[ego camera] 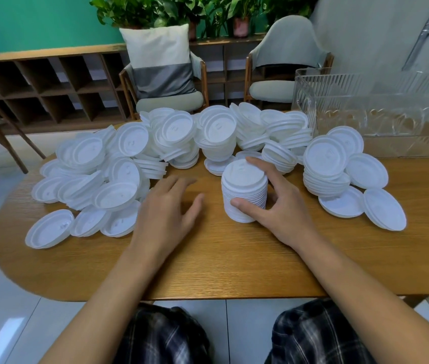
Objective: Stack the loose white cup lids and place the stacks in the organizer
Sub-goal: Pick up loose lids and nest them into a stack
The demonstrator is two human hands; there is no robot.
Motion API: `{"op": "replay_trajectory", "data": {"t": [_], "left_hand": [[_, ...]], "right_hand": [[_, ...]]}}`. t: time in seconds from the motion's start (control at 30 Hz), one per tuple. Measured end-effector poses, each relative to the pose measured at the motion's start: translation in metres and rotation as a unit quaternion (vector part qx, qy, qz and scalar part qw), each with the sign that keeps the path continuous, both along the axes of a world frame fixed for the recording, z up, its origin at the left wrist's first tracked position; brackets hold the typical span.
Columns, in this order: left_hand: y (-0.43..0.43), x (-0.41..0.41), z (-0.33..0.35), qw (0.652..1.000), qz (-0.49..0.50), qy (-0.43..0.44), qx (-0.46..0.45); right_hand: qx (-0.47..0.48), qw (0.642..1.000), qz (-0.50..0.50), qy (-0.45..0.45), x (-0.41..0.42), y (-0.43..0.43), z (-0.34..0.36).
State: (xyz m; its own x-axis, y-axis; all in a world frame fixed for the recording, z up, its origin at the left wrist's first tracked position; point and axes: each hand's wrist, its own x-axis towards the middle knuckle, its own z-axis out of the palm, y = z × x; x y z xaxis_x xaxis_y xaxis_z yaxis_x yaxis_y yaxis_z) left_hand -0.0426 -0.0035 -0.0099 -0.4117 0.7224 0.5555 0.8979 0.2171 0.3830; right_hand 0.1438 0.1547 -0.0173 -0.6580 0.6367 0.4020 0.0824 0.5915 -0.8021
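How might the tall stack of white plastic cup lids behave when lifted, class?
Probably light: the tall stack of white plastic cup lids looks thin-walled. Apt to splay or shed lids, since only the right hand clasps its sides. It may tip, being taller than wide.

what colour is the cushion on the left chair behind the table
White on top, grey below: the cushion, in the head view.

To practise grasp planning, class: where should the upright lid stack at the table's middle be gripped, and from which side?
Wrap the lid stack round its side wall, low down, from the right, as the right hand does: an upright column probably sheds lids if lifted from the top.
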Motion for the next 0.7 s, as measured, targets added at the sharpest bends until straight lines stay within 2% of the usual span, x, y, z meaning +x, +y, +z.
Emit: {"op": "replay_trajectory", "data": {"t": [0.1, 0.23, 0.37, 0.47, 0.7], "left_hand": [[-0.013, -0.013, -0.013, 0.995, 0.048, 0.087, -0.029], [-0.015, -0.011, -0.016, 0.994, 0.065, 0.076, -0.041], [-0.01, -0.005, -0.015, 0.998, 0.003, 0.065, -0.023], [-0.007, 0.005, -0.005, 0.997, -0.067, -0.023, 0.039], [0.01, 0.014, 0.03, 0.952, -0.081, -0.272, 0.114]], "right_hand": [[-0.002, 1.0, 0.004, -0.004, 0.0, 0.0, 0.0], [-0.003, 1.0, 0.004, -0.005, -0.001, -0.001, 0.001], [-0.004, 1.0, 0.003, -0.004, -0.001, -0.002, 0.001], [0.002, 1.0, -0.001, -0.005, -0.001, -0.002, 0.001], [0.008, 1.0, 0.004, 0.002, -0.001, -0.002, 0.0]]}}
